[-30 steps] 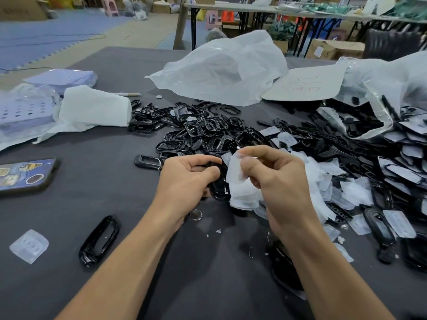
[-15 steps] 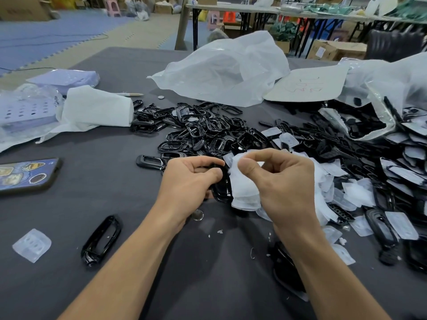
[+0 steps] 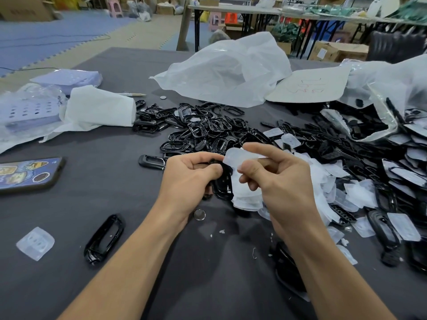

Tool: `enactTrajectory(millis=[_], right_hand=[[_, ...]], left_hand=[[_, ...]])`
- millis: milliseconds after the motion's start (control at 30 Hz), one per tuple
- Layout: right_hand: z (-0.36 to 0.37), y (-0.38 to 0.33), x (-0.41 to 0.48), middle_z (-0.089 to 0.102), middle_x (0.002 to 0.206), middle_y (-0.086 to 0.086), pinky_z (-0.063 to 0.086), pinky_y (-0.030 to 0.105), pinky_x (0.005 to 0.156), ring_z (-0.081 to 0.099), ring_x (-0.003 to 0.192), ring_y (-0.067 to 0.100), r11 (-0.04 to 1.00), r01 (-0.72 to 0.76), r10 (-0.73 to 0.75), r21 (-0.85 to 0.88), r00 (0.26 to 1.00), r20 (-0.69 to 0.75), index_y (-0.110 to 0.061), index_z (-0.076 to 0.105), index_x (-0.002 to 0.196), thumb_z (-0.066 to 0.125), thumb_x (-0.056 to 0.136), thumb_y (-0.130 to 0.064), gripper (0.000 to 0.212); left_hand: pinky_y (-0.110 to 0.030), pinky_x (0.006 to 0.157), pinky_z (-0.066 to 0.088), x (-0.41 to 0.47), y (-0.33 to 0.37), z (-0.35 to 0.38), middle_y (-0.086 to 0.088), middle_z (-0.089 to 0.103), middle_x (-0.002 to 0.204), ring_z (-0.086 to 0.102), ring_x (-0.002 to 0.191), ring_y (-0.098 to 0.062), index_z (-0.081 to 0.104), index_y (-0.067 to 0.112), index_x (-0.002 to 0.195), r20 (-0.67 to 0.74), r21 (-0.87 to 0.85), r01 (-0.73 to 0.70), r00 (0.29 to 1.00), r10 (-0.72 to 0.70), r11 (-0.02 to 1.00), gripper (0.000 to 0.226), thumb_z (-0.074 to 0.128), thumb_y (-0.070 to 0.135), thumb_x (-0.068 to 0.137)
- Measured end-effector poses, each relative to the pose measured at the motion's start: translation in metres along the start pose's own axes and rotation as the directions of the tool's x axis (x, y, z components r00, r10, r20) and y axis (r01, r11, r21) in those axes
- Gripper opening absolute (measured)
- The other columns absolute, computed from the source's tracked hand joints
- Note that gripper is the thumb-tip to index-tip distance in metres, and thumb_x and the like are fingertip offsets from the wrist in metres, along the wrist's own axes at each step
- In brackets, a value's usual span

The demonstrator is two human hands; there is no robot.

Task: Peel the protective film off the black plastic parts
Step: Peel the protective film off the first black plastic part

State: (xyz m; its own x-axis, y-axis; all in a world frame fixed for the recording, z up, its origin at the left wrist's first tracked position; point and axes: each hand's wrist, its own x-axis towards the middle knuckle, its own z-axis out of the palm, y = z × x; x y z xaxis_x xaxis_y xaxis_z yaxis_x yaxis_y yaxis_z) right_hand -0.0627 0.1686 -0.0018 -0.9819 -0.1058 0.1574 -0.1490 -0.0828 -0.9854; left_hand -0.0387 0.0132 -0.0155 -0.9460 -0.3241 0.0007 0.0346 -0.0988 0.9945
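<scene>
A warehouse floor with blue mats and trestle tables fills the top of the frame; below it a dark grey tabletop (image 3: 111,139) spreads across the picture. At the centre the left hand (image 3: 191,174) has its fingers curled round a black plastic part (image 3: 223,184), gripping its upper end while the lower end hangs clear beneath the thumb. Just to the right, the right hand (image 3: 284,181) pinches a translucent film (image 3: 233,156) between thumb and forefinger, the film's edge touching the top of the part; the other fingers are loosely bent. Behind the hands lies a pile of black frames (image 3: 203,130), and at centre right a heap of peeled films (image 3: 323,179) lies among more black parts. A single black frame (image 3: 104,239) lies at lower left, with a clear film piece (image 3: 35,243) near it. A phone (image 3: 27,173) lies at the left edge, a white tissue (image 3: 99,107) at upper left, and a crumpled white bag (image 3: 226,72) at top centre. A small round disc (image 3: 199,214) lies on the tabletop just under the left wrist
</scene>
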Motion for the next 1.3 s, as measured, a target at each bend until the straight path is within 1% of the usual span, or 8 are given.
enactTrajectory(millis=[233, 400, 600, 700, 767, 933, 1067, 1300], right_hand=[[0.003, 0.007, -0.002, 0.074, 0.068, 0.002, 0.047, 0.026, 0.054, 0.06, 0.051, 0.013, 0.987, 0.009, -0.019, -0.161, 0.998, -0.063, -0.02, 0.075, 0.079, 0.078, 0.083, -0.011, 0.011], [0.005, 0.007, -0.005, 0.074, 0.071, -0.015, 0.052, 0.023, 0.062, 0.066, 0.061, 0.004, 0.933, 0.082, -0.123, -0.349, 0.988, -0.096, -0.027, 0.073, 0.077, 0.083, 0.077, -0.036, 0.014], [0.002, 0.006, -0.004, 0.07, 0.077, -0.023, 0.039, 0.008, 0.073, 0.059, 0.086, -0.004, 0.828, 0.213, -0.257, -0.518, 0.966, -0.012, -0.041, 0.076, 0.08, 0.081, 0.083, -0.035, 0.008], [0.001, 0.003, -0.003, 0.069, 0.077, -0.028, 0.04, 0.014, 0.073, 0.056, 0.08, -0.006, 0.888, 0.183, -0.241, -0.422, 0.967, -0.088, -0.051, 0.075, 0.076, 0.082, 0.076, -0.039, 0.014], [0.006, 0.003, -0.005, 0.072, 0.071, -0.019, 0.047, 0.03, 0.067, 0.057, 0.067, -0.002, 0.959, 0.135, -0.156, -0.249, 0.985, -0.07, -0.049, 0.077, 0.076, 0.082, 0.074, -0.038, 0.012], [0.022, 0.013, -0.014, 0.075, 0.065, -0.006, 0.057, 0.029, 0.063, 0.073, 0.062, 0.01, 0.976, 0.018, -0.033, -0.217, 0.997, -0.064, -0.029, 0.077, 0.077, 0.085, 0.077, -0.04, 0.013], [0.023, 0.015, -0.013, 0.07, 0.055, -0.011, 0.045, 0.016, 0.048, 0.066, 0.049, 0.005, 0.938, 0.005, -0.067, -0.346, 0.984, -0.167, -0.024, 0.069, 0.069, 0.088, 0.075, -0.041, 0.027], [0.016, 0.01, -0.007, 0.064, 0.052, -0.003, 0.037, 0.023, 0.044, 0.05, 0.042, 0.011, 0.91, 0.029, -0.104, -0.414, 0.981, -0.161, -0.031, 0.069, 0.075, 0.089, 0.074, -0.042, 0.023]], left_hand=[[-0.031, 0.056, 0.043, -0.001, 0.002, 0.0, -0.032, 0.072, 0.088, 0.055, 0.072, -0.031, 0.084, 0.022, 0.082, 0.028, -0.013, -0.059, 0.998, 0.06, 0.998, 0.024, 0.073, 0.001, 0.082], [-0.046, 0.071, 0.039, -0.005, 0.006, -0.003, -0.046, 0.062, 0.086, 0.052, 0.075, -0.034, 0.084, 0.019, 0.089, 0.137, 0.022, -0.107, 0.985, 0.103, 0.994, 0.021, 0.07, 0.011, 0.074], [-0.058, 0.067, 0.053, -0.002, -0.001, -0.002, -0.03, 0.074, 0.083, 0.056, 0.073, -0.031, 0.084, 0.025, 0.089, 0.133, 0.136, -0.123, 0.986, 0.105, 0.983, 0.019, 0.072, 0.017, 0.077], [-0.04, 0.064, 0.054, 0.001, -0.009, 0.0, -0.007, 0.079, 0.075, 0.066, 0.065, -0.023, 0.083, 0.027, 0.086, -0.034, 0.18, -0.057, 0.997, 0.064, 0.982, 0.019, 0.075, 0.01, 0.083], [-0.03, 0.062, 0.055, 0.002, -0.012, 0.002, -0.002, 0.079, 0.073, 0.071, 0.063, -0.016, 0.083, 0.024, 0.088, -0.09, 0.177, -0.031, 0.995, 0.047, 0.984, 0.018, 0.076, 0.008, 0.088], [-0.022, 0.05, 0.052, -0.005, -0.007, 0.011, -0.01, 0.078, 0.072, 0.067, 0.055, -0.013, 0.081, 0.016, 0.088, -0.077, -0.07, -0.016, 0.997, 0.01, 0.997, 0.014, 0.075, 0.003, 0.091], [-0.024, 0.057, 0.059, -0.009, -0.002, 0.016, -0.014, 0.076, 0.082, 0.07, 0.069, -0.022, 0.083, 0.012, 0.085, -0.037, -0.261, 0.06, 0.997, -0.072, 0.963, 0.024, 0.067, -0.005, 0.093], [-0.037, 0.074, 0.064, -0.007, 0.001, 0.007, -0.02, 0.079, 0.102, 0.078, 0.09, -0.028, 0.082, 0.006, 0.096, 0.171, -0.405, 0.176, 0.979, -0.115, 0.897, 0.038, 0.045, 0.003, 0.102]])
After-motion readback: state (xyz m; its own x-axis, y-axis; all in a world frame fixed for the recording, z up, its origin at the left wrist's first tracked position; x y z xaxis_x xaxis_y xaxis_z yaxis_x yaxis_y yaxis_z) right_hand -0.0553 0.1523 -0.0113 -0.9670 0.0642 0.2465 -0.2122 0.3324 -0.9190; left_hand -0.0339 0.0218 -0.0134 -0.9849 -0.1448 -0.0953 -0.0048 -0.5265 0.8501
